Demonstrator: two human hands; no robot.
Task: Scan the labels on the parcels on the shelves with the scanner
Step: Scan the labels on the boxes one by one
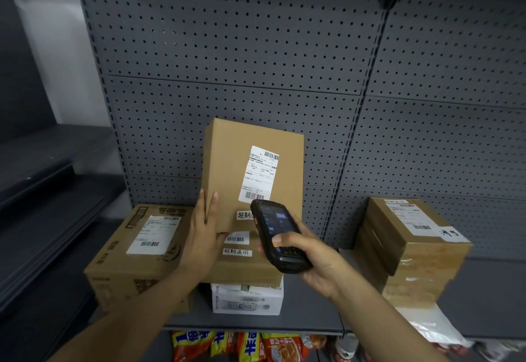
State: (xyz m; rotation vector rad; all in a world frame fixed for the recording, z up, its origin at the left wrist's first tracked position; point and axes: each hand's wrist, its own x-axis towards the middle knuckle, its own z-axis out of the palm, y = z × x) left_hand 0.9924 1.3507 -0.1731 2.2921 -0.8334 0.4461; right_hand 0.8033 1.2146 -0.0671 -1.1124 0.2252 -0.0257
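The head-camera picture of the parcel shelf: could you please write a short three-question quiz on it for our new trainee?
1. True or false: the right hand holds the scanner.
2. What does the left hand hold? A) the upright box B) the white box C) a snack bag
3. Fill in: the upright box stands on a flat ___ box.

Key: 1 true; 2 A; 3 cardboard.

- Grey perforated back panel (256,48), filling my view from ten to two o'clock.
- Grey shelf board (484,299), four o'clock.
- Dark stepped shelving (42,205), nine o'clock.
- White wall (57,48), ten o'clock, dimly lit.
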